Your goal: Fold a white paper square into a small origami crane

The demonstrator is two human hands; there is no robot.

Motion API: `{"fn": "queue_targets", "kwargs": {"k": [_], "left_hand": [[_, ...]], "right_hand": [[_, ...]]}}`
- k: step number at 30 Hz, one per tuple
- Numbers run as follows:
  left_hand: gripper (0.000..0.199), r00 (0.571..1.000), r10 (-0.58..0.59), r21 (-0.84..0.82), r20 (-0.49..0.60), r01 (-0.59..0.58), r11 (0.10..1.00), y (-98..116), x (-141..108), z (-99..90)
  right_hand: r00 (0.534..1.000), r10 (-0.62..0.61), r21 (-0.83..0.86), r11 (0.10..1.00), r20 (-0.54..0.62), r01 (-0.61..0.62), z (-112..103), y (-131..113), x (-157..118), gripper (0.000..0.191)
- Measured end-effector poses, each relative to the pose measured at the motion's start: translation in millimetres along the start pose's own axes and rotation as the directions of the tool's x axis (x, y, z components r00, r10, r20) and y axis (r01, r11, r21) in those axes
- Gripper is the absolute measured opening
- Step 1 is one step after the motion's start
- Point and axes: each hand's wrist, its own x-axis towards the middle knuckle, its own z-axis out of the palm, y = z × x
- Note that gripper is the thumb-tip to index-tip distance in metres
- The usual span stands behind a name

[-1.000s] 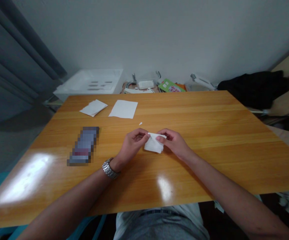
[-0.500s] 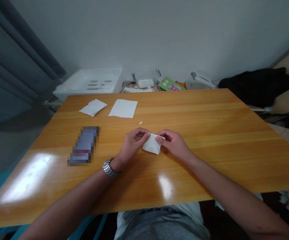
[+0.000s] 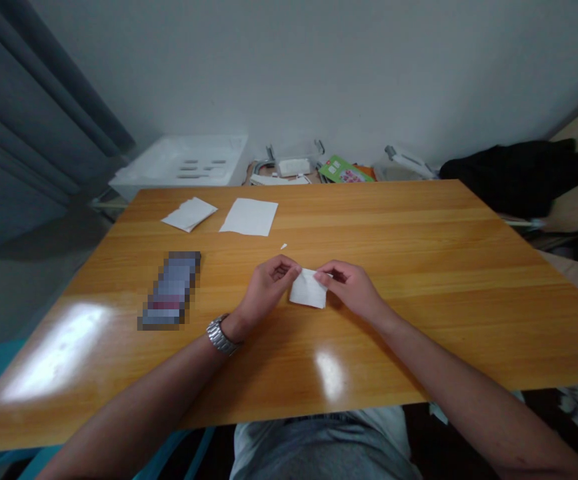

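Observation:
Between my hands is a small, roughly square piece of folded white paper (image 3: 309, 291), above the wooden table. My left hand (image 3: 270, 283), with a metal watch on its wrist, pinches the paper's upper left corner between thumb and fingers. On the other side, my right hand (image 3: 349, 285) grips the upper right corner, its thumb lying on the front face. The fingers behind the paper are partly hidden. A tiny white paper scrap (image 3: 283, 246) lies just beyond my left hand.
A flat white sheet (image 3: 249, 217) and a folded white paper (image 3: 189, 215) lie at the table's back left. A blurred-out phone (image 3: 171, 290) rests left of my hands. Past the far edge are a white foam tray (image 3: 179, 160), a green booklet (image 3: 345, 171) and dark cloth (image 3: 513, 175).
The folded paper has turned slightly and now faces me more squarely, a little farther right. Both hands keep their hold. The whole view has shifted slightly.

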Motion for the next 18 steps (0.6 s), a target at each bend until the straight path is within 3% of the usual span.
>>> {"fn": "queue_targets", "kwargs": {"k": [5,12,18], "left_hand": [[0.028,1.0,-0.004,0.068,-0.01,0.005,0.998,1.8,0.4,0.7],[0.026,0.992,0.041,0.196,0.118,-0.063,0.979,0.2,-1.1,-1.6],[0.027,0.99,0.041,0.27,0.137,-0.077,0.96,4.1,-1.1,-4.2]], "right_hand": [[1.0,0.029,0.063,0.998,0.006,-0.03,-1.4,2.8,3.0,0.025],[0.999,0.017,-0.072,0.997,0.033,-0.014,-6.1,-1.9,1.3,0.024],[0.998,-0.007,-0.092,0.996,0.058,0.012,-4.5,-3.7,-0.3,0.026]]}}
